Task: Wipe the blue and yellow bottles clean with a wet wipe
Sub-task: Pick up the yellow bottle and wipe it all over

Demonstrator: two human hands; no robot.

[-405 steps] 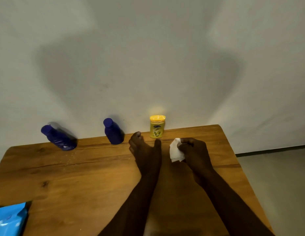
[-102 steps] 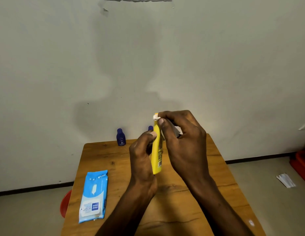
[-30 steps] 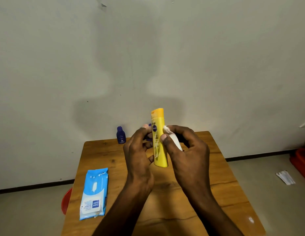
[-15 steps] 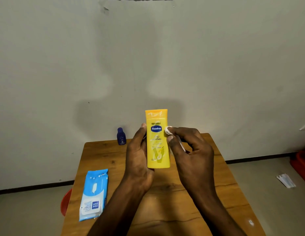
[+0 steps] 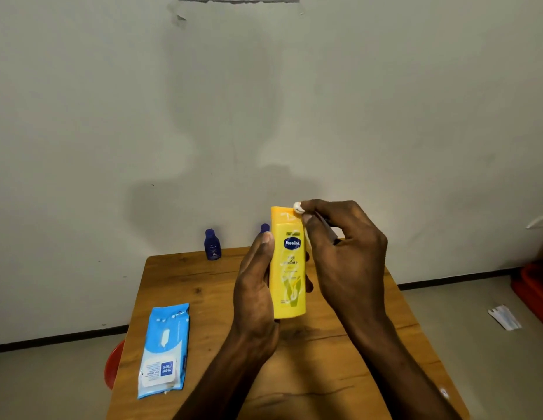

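Observation:
My left hand (image 5: 254,286) grips a yellow lotion bottle (image 5: 289,268) upright above the wooden table (image 5: 203,286), label facing me. My right hand (image 5: 346,253) pinches a small white wet wipe (image 5: 298,207) and presses it against the top right corner of the bottle's cap. One small blue bottle (image 5: 212,244) stands at the table's far edge by the wall. A second blue bottle (image 5: 265,228) shows only its cap behind my left fingers.
A blue wet wipe pack (image 5: 164,348) lies flat on the table's left side. A red stool (image 5: 114,366) peeks out under the left edge. A red bin (image 5: 530,289) and a scrap of paper (image 5: 504,318) lie on the floor at right.
My right hand has slid the wipe up the bottle's right side, from beside the label to the cap's top corner. The bottle stays held with its front toward me.

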